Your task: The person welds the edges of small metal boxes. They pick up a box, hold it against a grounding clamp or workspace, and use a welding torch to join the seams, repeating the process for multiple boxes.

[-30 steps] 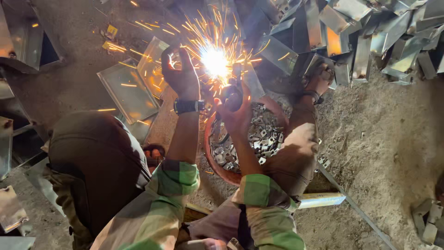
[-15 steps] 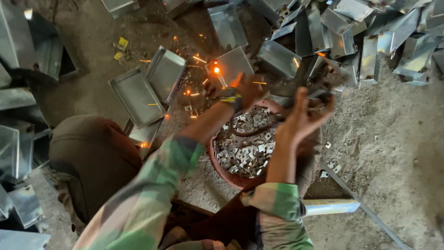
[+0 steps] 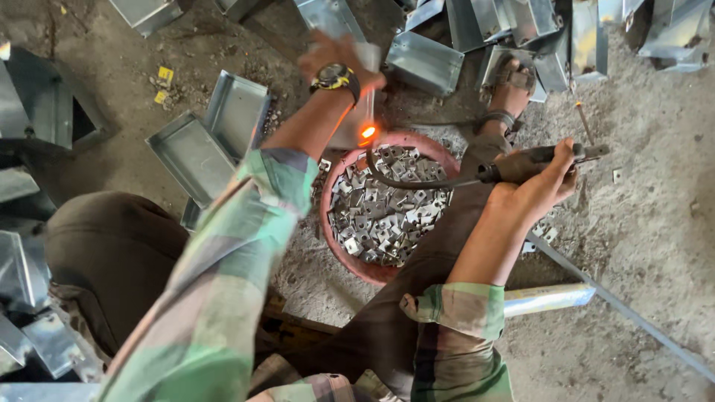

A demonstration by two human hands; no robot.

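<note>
The left hand [image 3: 335, 63] is smeared by motion, so its fingers and its hold on the pale folded sheet-metal piece [image 3: 361, 112] with a glowing orange spot cannot be told. The right hand [image 3: 547, 186] covers most of the dark welding holder [image 3: 536, 160]. The grey sheet-metal trays [image 3: 514, 22] are cut off by the top edge, and the red round bowl of small metal brackets [image 3: 387, 208] is partly hidden behind the left sleeve.

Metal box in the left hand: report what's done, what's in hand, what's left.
Done: a weld spot glows orange on the metal box. In hand: left hand lifts that box; right hand grips the electrode holder. Left: brackets fill the red basin; more boxes lie around.
</note>
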